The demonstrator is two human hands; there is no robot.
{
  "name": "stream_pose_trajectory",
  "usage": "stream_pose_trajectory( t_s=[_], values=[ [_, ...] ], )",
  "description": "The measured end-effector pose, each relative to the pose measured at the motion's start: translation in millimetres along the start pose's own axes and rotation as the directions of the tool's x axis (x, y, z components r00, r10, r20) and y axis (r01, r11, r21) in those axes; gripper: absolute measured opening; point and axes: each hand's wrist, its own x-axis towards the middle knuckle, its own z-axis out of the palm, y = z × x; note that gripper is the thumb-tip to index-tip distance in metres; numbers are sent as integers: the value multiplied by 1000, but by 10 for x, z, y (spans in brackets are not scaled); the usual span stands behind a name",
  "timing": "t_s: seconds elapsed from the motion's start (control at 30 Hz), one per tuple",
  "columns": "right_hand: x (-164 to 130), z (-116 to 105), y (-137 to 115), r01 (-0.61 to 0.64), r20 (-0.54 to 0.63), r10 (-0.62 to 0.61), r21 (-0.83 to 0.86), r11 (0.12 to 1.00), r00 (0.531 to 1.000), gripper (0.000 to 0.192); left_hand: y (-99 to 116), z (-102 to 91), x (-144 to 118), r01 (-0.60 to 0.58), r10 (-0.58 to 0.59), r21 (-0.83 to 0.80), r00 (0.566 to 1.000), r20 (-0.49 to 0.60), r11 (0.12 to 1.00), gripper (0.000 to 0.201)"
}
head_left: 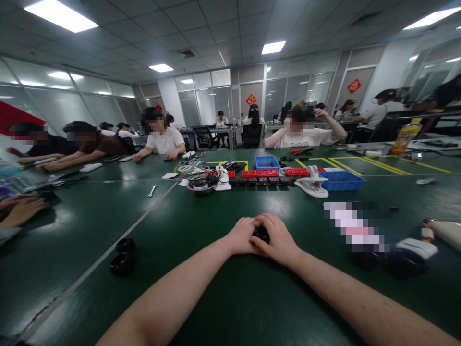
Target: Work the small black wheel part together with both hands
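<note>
Both my hands meet low over the green table [201, 226], closed around a glossy black rounded object [261, 234]. Only a small part of it shows between them, so its exact kind is hidden. My left hand [242, 235] wraps it from the left with bent fingers. From the right, my right hand [279, 238] curls over it, thumb in front and fingers across the top. To the left lie two black round pieces, a farther one [126, 245] and a nearer one [123, 264], with a similar glossy look.
Ahead are a tangle of cables [201, 181], a white clamp [314, 182], red socket blocks [260, 173] and a blue bin [344, 180]. A wrench [152, 191] lies left. At right are dark round things [408, 259] and a white item [418, 247]. Another person's hand [25, 211] rests far left.
</note>
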Motion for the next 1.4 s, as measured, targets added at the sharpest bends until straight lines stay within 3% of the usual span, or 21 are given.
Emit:
stream_pose_trajectory(
  t_s=[0.1,0.3,0.77,0.97,1.07,1.27,1.4],
  values=[
    [13,40,58,-109,-18,108,-72,991,994,21,74,-12,-8,63,-62,16,997,-49,998,73],
    [26,59,72,-190,-4,191,-113,975,982,15,107,-3,-12,111,-106,71,992,-72,991,44],
    [19,66,78,-185,-4,186,-108,977,983,16,195,24,-17,183,-163,109,972,-172,977,37],
    [18,29,61,-113,13,113,-21,993,993,15,48,-13,7,62,-55,48,990,-130,997,33],
    [7,-3,44,-11,20,9,84,996,1000,18,-39,-49,11,-26,24,-25,997,-77,999,33],
    [-32,-32,-20,180,18,-191,261,948,981,26,-169,-31,27,-139,138,-78,990,-10,987,15],
    [-36,-7,-12,162,-13,-167,323,932,986,25,-177,-35,24,-172,172,-81,985,4,982,16]
  ],
)
